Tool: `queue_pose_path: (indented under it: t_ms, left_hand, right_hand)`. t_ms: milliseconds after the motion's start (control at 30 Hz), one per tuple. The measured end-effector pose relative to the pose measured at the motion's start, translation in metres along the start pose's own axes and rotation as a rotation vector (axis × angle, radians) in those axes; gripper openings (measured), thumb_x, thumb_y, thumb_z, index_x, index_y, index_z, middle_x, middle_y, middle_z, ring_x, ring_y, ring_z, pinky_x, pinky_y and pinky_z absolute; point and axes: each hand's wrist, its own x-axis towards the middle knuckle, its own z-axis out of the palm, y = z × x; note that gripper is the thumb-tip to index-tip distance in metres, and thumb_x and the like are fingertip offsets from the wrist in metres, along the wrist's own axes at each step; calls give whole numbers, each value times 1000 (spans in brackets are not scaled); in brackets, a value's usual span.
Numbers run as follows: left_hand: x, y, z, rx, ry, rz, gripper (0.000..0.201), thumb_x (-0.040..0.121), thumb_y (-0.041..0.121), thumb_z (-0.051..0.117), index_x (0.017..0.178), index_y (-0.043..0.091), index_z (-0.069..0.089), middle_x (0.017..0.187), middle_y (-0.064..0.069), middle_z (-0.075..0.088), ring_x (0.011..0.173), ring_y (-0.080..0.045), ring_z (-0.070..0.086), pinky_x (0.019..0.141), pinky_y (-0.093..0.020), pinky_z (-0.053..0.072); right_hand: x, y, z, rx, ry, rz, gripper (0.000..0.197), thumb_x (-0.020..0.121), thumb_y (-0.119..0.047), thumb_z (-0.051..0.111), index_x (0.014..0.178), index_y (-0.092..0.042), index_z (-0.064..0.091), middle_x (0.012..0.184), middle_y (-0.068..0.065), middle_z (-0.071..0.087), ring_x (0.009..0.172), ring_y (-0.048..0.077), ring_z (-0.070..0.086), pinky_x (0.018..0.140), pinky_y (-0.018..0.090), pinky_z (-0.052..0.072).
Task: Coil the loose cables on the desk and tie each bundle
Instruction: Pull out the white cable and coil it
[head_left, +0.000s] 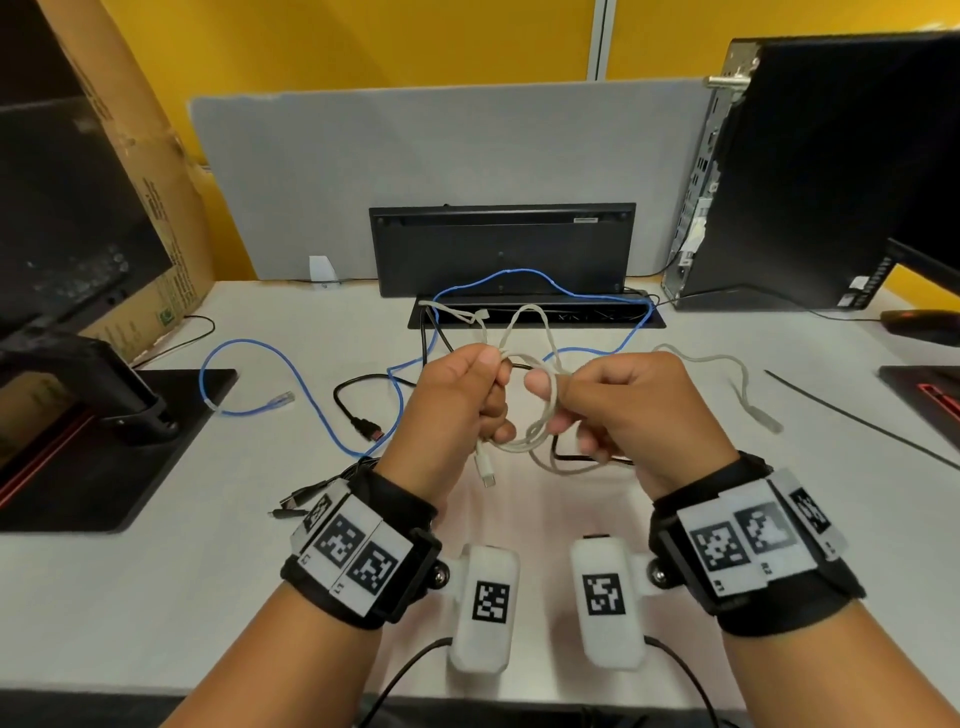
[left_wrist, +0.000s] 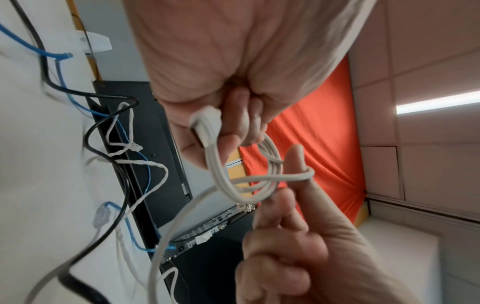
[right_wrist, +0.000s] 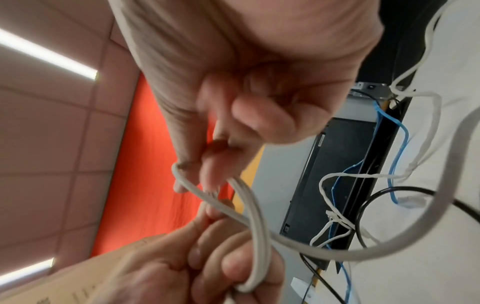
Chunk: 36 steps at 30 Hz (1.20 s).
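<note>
Coiling under way: left hand (head_left: 457, 395) grips the white cable (head_left: 540, 415) loops, right hand (head_left: 623, 410) pinches a strand, likely to wrap next.

Against the grey fabric divider panel (head_left: 467, 150), a black keyboard stood on edge (head_left: 501, 249). At right, upright black desktop computer tower (head_left: 810, 171), rear ports facing inward. At left, tall brown cardboard box (head_left: 150, 171) leaning beside a black monitor stand (head_left: 119, 395). Yellow wall (head_left: 363, 36) behind everything.
</note>
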Motion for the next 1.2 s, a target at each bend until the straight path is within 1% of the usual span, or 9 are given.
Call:
queue_pose_path:
  t_ms: [167,367,533,667,800,900,1000,1100,1200]
  left_hand:
    - [3,-1,0,84,52,3,34,105,18,35,76,11,50,52,4,30,44,-9,27,54,-29,39]
    - [6,-2,-5,99,127,-3,32,104,19,36,77,9,50,50,6,32,42,-8,30,56,-29,42]
    - [8,0,-6,74,121,-8,32,104,16,35,76,9,49,52,5,30,41,-7,28,55,-30,40]
    - [9,1,-7,124,131,7,32,104,15,34,76,8,49,52,4,31,42,-7,29,56,-30,38]
    - [10,3,-10,140,150,19,33,104,15,34,75,9,49,49,7,32,41,-7,30,56,-32,38]
    - [8,3,-10,142,172,17,32,103,14,35,75,9,49,48,7,32,40,-7,30,57,-32,38]
    - [7,3,-9,144,187,12,31,103,14,35,76,8,49,48,6,32,40,-7,31,56,-32,38]
    - [6,3,-7,222,196,29,33,103,15,35,75,10,49,47,8,35,43,-9,33,54,-30,38]
    - [5,5,-10,421,218,95,33,103,19,36,74,14,51,53,5,39,49,-11,40,56,-29,40]
  right_hand:
    - [-1,-6,3,63,-117,22,14,83,-18,71,75,-10,79,70,8,71,64,15,59,60,27,46]
    - [-1,-16,-1,220,-261,84,27,94,-4,45,79,-4,67,93,20,72,90,23,62,87,33,48]
    - [2,-15,-2,216,-87,93,24,98,-9,48,89,2,67,54,0,53,53,18,53,61,30,50]
    - [5,-14,-5,149,-28,60,22,96,-11,53,91,-1,72,45,-10,38,40,9,27,40,19,27]
    - [6,-12,-9,11,5,-25,26,90,-5,52,82,-7,76,43,-14,47,35,3,30,35,16,26]
    - [6,-12,-12,-335,67,-253,19,89,-9,61,82,-15,78,67,-14,70,54,-3,56,53,6,39]
    - [4,-10,-14,-595,90,-394,19,87,-13,66,86,-28,77,78,-14,69,76,0,61,69,18,44]
    - [0,-11,-11,-796,143,-497,17,86,-15,66,88,-28,77,74,-10,64,74,14,59,70,34,50]
    - [0,-16,-12,-737,94,-470,16,87,-18,65,88,-29,77,72,-19,65,74,5,59,70,23,49]
